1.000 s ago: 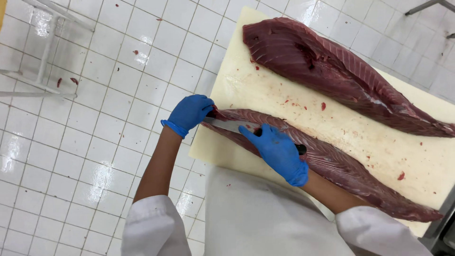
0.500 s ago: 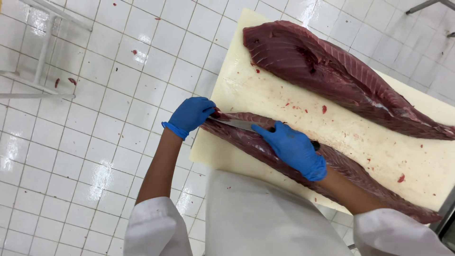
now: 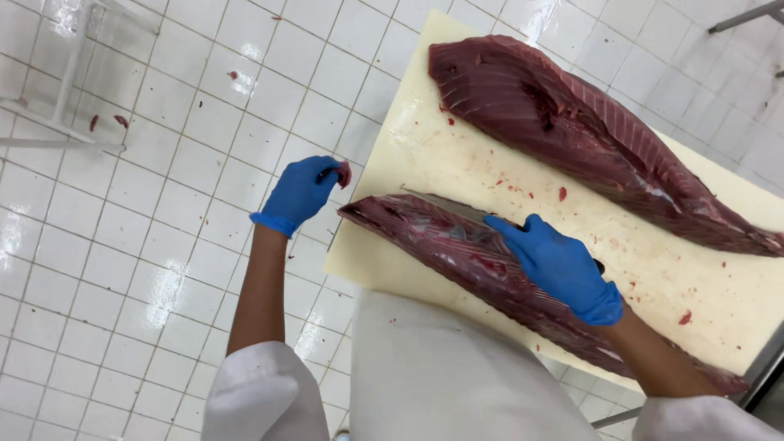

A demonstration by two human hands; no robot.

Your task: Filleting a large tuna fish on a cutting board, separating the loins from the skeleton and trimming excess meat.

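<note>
Risk: knife (image 3: pixel 445 206) slip. Right hand (image 3: pixel 563 268) clenches its handle over the near loin (image 3: pixel 490 261) at the board's (image 3: pixel 408 147) left edge; left hand (image 3: pixel 300 193) pinches a trimmed scrap (image 3: pixel 344 172) off-board, which may drop.

Second dark red fish loin (image 3: pixel 588 135) lying far right on cream cutting board (image 3: pixel 694 269); white tiled floor (image 3: pixel 163 245) left, red scraps (image 3: pixel 120 121) scattered.
</note>
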